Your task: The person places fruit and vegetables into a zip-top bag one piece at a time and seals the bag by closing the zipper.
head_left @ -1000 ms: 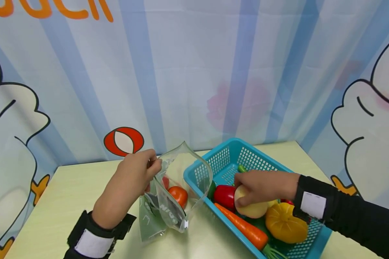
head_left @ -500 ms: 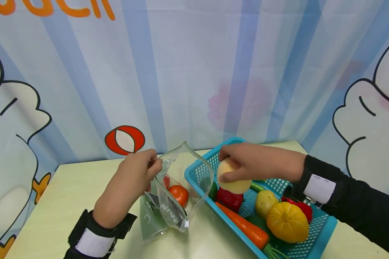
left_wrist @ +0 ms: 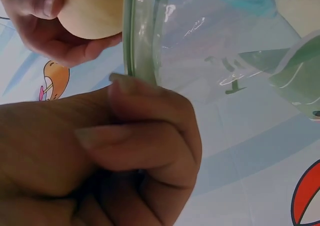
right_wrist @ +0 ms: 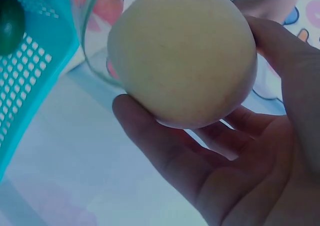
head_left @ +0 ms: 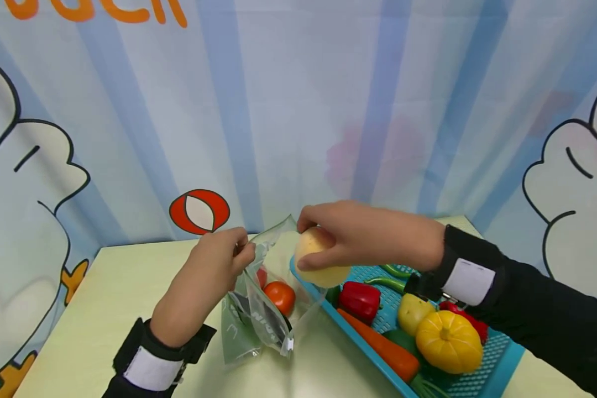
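Observation:
My left hand (head_left: 201, 279) pinches the rim of a clear zip bag (head_left: 273, 326), whose mouth gapes toward the right. Inside it lie a tomato (head_left: 280, 297), a smaller red piece and something dark. My right hand (head_left: 348, 235) grips a smooth, pale yellow, round vegetable or fruit (head_left: 320, 260) at the bag's mouth, above the basket's left corner. In the right wrist view, fingers and thumb wrap this pale ball (right_wrist: 182, 55), with the bag's rim just behind it. The left wrist view has the left fingers curled over the bag's edge (left_wrist: 142, 35).
A blue plastic basket (head_left: 368, 351) stands on the right of the table (head_left: 144, 276). In it lie a red bell pepper (head_left: 360, 300), a carrot (head_left: 383, 345), a yellow pumpkin (head_left: 448, 341), a yellow-green round fruit (head_left: 414, 312) and green chillies (head_left: 385, 283). A printed curtain (head_left: 298, 110) hangs behind.
My right hand has lifted the pale ball out of the basket and carried it left to the bag's mouth. The left hand keeps its hold on the bag.

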Tool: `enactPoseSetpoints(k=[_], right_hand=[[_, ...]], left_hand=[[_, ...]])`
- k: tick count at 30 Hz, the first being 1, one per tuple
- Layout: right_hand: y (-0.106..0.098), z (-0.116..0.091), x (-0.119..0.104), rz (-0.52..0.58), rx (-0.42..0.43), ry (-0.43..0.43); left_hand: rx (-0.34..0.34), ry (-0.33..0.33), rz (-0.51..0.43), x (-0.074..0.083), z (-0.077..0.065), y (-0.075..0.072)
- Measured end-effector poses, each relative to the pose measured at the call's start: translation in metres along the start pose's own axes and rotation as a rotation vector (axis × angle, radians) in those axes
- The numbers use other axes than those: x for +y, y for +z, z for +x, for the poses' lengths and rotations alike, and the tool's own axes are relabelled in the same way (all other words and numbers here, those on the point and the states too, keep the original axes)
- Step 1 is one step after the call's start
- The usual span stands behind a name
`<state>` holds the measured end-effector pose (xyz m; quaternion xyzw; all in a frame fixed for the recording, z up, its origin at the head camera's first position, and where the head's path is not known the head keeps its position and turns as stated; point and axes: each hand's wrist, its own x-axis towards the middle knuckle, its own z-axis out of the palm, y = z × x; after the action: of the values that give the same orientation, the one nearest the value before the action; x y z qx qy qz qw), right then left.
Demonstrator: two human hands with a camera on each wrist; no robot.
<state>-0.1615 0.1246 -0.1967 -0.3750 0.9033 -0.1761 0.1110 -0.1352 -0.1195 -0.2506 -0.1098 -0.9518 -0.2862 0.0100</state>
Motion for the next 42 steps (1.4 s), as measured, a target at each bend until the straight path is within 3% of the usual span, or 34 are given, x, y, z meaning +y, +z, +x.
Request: enactPoseSetpoints(k=[8,18,33,42], right_hand=[[0.035,0.033,-0.002,-0.062,-0.022,-0.073],[0.074,0.056,0.005,-0.157,-0.119,-0.029],[0.078,0.055,0.004,-0.174,-0.106,-0.028],[0.076,0.050,0.008,-0.182,-0.159,0.037]], left_hand=[[-0.012,-0.015,0.019,0.001,-0.001,-0.003],[-0.015,-0.009,0.001,0.000,-0.001,0.000],[-0.006,-0.005,0.004,0.000,-0.002,0.000],[-0.035,-0.026,-0.008,-0.001,-0.001,0.001]])
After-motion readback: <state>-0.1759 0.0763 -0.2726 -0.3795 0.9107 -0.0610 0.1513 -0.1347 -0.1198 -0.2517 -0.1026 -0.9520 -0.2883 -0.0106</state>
